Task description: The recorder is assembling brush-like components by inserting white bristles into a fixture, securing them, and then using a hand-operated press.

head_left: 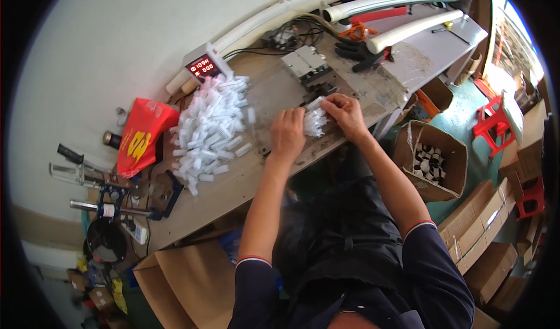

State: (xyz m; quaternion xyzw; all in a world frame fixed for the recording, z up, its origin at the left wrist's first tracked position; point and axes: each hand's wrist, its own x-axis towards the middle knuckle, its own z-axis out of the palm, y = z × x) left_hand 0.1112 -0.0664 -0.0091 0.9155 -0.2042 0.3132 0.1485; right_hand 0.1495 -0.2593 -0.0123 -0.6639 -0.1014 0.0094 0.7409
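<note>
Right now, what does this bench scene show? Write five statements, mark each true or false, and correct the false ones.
1. The left hand and right hand both touch the bundle. True.
2. The pile lies beside the bag. True.
3. The bag is mainly blue. False: it is mainly red.
4. A black glove lies on the bench. True.
5. The pile is right of both hands. False: it is left of them.

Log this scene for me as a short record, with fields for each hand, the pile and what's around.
Left hand: against a cluster of whitish pieces
Right hand: fingertips at the cluster's upper right
Exact grip: too small to tell
Pile: loose whitish pieces on the workbench
Left of pile: red bag
Behind pile: lit display unit
</note>
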